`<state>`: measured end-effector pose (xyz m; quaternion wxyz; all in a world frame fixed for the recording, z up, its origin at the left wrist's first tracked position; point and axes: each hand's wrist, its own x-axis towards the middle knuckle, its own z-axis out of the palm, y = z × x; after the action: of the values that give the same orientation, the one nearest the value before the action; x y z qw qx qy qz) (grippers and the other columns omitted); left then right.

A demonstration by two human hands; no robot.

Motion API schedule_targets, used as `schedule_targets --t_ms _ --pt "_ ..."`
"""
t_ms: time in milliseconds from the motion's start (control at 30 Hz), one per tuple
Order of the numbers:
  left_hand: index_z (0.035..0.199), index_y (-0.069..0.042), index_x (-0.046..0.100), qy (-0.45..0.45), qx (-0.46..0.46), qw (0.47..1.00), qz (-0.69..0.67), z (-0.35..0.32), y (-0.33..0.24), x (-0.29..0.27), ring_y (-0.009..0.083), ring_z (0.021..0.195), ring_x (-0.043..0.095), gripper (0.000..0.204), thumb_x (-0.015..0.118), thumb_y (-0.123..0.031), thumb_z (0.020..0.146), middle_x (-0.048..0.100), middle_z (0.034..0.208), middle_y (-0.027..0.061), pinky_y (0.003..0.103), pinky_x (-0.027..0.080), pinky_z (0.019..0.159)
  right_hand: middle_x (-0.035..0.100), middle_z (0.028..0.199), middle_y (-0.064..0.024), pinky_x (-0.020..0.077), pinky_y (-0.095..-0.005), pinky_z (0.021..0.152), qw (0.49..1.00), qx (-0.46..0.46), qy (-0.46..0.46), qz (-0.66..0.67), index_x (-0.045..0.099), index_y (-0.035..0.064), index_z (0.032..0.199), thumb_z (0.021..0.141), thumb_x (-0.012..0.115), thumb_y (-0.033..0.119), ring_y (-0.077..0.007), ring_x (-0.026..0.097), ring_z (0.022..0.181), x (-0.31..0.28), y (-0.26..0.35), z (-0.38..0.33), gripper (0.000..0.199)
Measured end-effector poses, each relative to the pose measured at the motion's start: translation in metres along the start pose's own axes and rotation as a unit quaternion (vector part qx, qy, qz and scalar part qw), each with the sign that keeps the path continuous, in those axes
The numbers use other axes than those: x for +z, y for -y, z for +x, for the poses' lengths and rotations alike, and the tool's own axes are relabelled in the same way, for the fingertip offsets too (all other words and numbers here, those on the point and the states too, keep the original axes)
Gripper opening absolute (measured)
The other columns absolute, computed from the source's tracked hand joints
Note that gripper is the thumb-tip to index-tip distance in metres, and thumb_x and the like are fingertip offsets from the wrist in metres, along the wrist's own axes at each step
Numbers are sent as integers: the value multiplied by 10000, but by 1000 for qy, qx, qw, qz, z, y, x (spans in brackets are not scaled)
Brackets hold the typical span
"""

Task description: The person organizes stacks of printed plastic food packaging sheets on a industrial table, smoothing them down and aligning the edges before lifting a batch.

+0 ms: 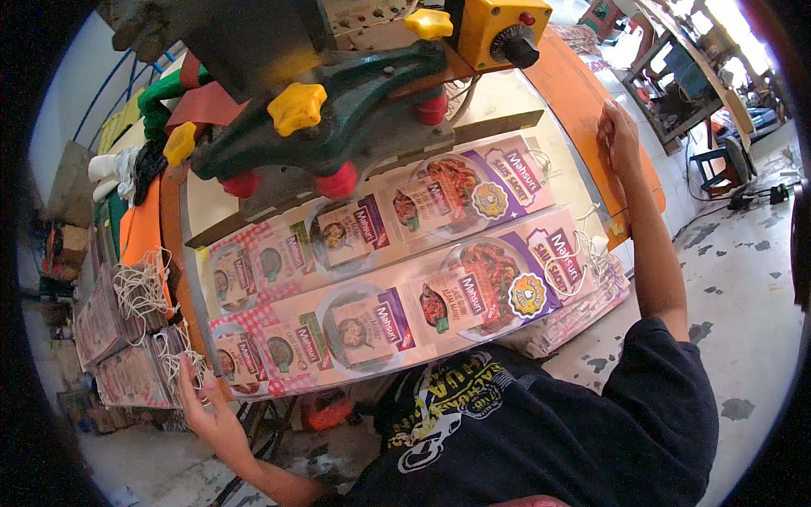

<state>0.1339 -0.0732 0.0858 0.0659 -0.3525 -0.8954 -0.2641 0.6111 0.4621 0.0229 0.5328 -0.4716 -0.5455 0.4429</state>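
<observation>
Two long printed plastic-faced hanger strips lie side by side on the machine's bed, a far strip [384, 224] and a near strip [397, 317]. White cords [596, 245] hang from their right ends. My left hand [211, 410] is by the near strip's left end, beside a stack of similar strips [127, 372] with loose cords. Its fingers are apart, and I see nothing held. At the far right my right hand [621, 139] is over the orange tabletop [574, 106], fingers loosely bent and holding nothing visible.
Above the strips stands a dark green press head [363, 101] with yellow star knobs [297, 108] and red feet. A yellow control box [494, 29] with a black dial sits behind it. A metal rail [498, 127] runs along the far strip. More strips [583, 317] are stacked below right.
</observation>
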Motion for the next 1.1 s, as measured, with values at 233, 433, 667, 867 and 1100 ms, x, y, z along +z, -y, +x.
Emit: schedule_targets --t_ms 233,433,667,867,1100 --pt "1324 109 604 165 -148 975 -32 13 -14 7 155 898 652 517 615 -325 1043 718 1014 134 330 517 828 532 687 20 394 -260 557 946 57 174 -269 664 49 890 1053 574 394 -73 488 619 -3 67 -123 392" --pt "1193 97 641 171 -96 978 -74 18 -9 12 172 846 649 446 612 -321 1040 707 935 116 335 513 783 675 767 -128 484 -357 635 903 42 216 -369 703 -37 1078 1022 621 376 -183 634 694 12 99 -187 425" --pt "1274 54 626 159 -100 982 10 16 -26 13 210 844 645 497 626 -374 1021 686 914 170 382 510 795 682 735 -197 494 -394 634 874 47 170 -453 702 -56 1121 925 746 396 -259 666 663 43 114 -208 494" --pt "1288 74 600 183 -126 967 -127 26 17 22 190 958 625 528 679 -358 996 691 1070 131 347 497 894 678 731 -158 490 -346 616 914 56 164 -366 694 -70 1088 923 764 358 -157 621 644 27 81 -196 464" --pt "1243 34 603 238 -147 930 -238 30 22 20 81 762 586 571 731 -445 959 664 966 45 232 485 634 720 896 -122 525 -307 698 927 145 218 -270 654 -77 1180 962 723 342 -154 687 786 14 72 -192 477"
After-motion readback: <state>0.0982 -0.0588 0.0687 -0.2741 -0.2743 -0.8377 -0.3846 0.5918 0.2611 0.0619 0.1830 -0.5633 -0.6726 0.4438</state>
